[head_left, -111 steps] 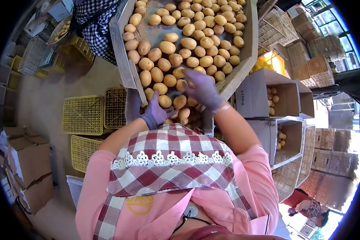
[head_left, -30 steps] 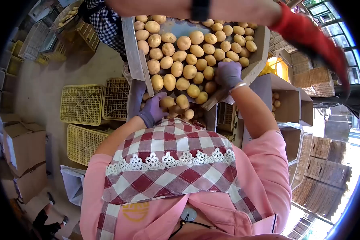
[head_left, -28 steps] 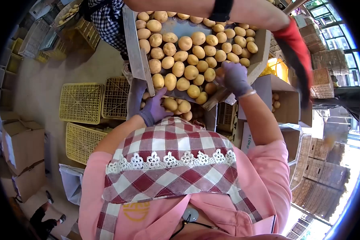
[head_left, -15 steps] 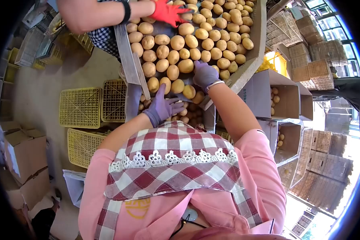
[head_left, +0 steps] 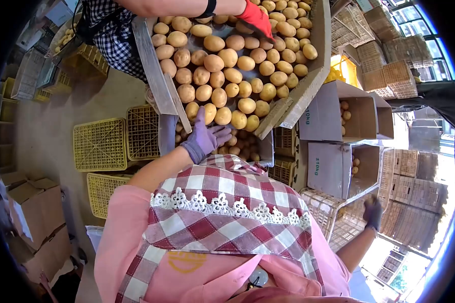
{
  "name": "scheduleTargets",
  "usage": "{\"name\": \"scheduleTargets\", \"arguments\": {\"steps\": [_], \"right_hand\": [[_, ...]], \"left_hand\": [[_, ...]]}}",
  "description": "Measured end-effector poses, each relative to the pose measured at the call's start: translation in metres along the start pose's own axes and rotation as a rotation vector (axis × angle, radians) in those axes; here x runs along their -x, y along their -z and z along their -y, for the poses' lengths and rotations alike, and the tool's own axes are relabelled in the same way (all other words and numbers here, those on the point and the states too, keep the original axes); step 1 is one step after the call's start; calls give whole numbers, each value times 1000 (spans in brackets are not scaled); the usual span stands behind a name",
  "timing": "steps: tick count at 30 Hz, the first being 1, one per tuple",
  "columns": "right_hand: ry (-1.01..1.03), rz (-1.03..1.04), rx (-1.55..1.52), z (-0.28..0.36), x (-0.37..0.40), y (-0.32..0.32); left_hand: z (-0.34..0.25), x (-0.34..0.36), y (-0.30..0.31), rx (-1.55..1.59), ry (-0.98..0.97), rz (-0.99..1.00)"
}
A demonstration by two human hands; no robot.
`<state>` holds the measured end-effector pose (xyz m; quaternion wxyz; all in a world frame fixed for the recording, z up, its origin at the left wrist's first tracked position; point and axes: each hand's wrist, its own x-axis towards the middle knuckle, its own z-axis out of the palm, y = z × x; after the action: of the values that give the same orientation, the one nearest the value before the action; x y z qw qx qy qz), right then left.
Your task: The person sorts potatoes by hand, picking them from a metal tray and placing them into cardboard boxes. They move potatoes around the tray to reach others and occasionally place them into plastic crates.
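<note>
Closest is the person's checked apron [head_left: 227, 217], worn over a pink shirt. Just beyond its top edge, the left hand [head_left: 206, 140], in a purple glove, has its fingers spread apart; one points up beside the lowest potatoes [head_left: 213, 63] on the tray [head_left: 154, 70], though whether it touches them I cannot tell. Under that hand's far side, more potatoes lie in a box [head_left: 266, 147] below the tray's mouth. The right hand [head_left: 373, 214], also gloved, is stretched far out to the right near some pale crates [head_left: 322, 206]; I cannot tell whether its fingers are closed on anything. The tray's potatoes spread away between its wooden sides, and near the top a co-worker's red-gloved hand [head_left: 256, 20] reaches in among them. Right of the tray sit two cartons [head_left: 320, 169] with potatoes inside; on the left, yellow crates [head_left: 100, 145] rest on the floor.
</note>
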<state>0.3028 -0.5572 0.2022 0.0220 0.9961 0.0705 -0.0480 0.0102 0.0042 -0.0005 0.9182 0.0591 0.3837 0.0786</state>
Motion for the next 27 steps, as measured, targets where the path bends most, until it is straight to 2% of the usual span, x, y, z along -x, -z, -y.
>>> {"name": "scheduleTargets", "arguments": {"steps": [1,2,4,5,6,7,8,10,11,12,13,14,16,18,21,22,24,25,26,27], "right_hand": [[-179,237,354,12,34,24],[-199,177,307,-11,45,16],[-94,165,-26,45,37,15],[-88,202,-156,114,33,23],[116,98,-360,150,20,6],[403,88,-460,182,-6,-17],[409,169,-643,251,-3,-21],[776,192,-574,356,-2,-38],[824,252,-579,402,7,-52],[1113,125,-415,445,16,-62],[1322,-23,-391,480,23,-82],[1346,74,-143,510,34,-95],[1206,45,249,552,56,-124],[1207,262,448,576,60,-125],[1261,298,303,573,47,-122],[1288,310,262,569,39,-115],[1290,372,-121,538,23,-102],[1238,418,-298,506,21,-74],[1159,414,-541,467,15,-58],[964,503,-650,422,4,-43]], "left_hand": [[0,-4,1,-7,10,0],[-2,-5,-1,-2,10,-8],[-1,-9,-5,9,13,-29],[-2,-14,-1,47,32,-21],[-3,-14,-2,40,36,-53],[-4,-13,-4,36,34,-84],[-6,-11,-6,32,30,-114],[-4,-5,-3,-32,-5,-147],[-1,0,-1,-93,-37,-148],[1,3,1,-153,-70,-148],[-5,8,8,-92,-24,-140],[-5,11,24,-496,-201,-75],[6,5,66,-1310,-544,58],[4,12,56,-605,-235,-9],[9,41,5,-145,-92,-128],[10,40,1,-95,-100,-129],[6,38,-3,6,-115,-134],[6,27,10,-56,-100,21],[-1,48,-8,38,-14,94],[10,24,21,-585,-385,77]]}}
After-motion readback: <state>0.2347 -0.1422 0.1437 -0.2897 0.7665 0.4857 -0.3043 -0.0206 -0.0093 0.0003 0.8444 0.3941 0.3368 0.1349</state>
